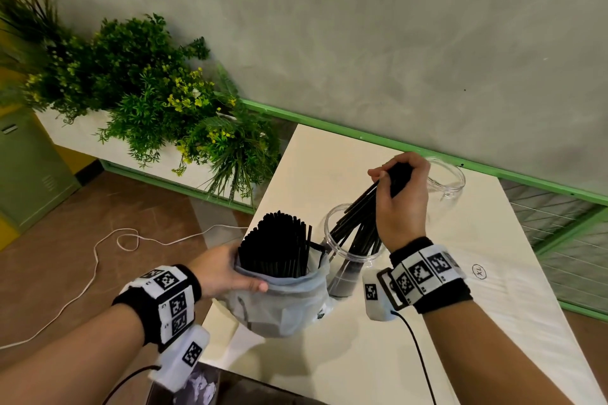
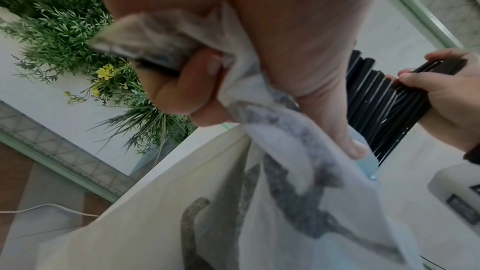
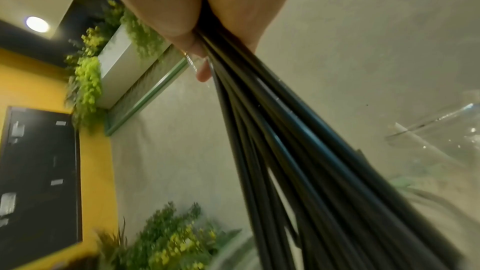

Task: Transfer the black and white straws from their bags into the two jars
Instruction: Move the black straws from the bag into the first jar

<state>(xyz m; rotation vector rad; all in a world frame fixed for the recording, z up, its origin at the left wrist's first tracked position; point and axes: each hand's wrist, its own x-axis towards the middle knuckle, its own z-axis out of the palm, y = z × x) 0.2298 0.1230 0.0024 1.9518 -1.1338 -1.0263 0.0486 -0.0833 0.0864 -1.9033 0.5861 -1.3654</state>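
Note:
My left hand grips the translucent bag at the table's near left edge; a thick bunch of black straws stands upright in it. In the left wrist view my fingers curl round the bag's plastic. My right hand holds a bundle of black straws whose lower ends sit inside the near clear jar. The right wrist view shows that bundle fanning out from my fist. A second clear jar stands behind my right hand, with nothing visible inside. White straws are not in view.
The white table runs along a grey wall with a green rail. A planter of green plants stands to the left. A white cable lies on the brown floor. A small round mark is on the table.

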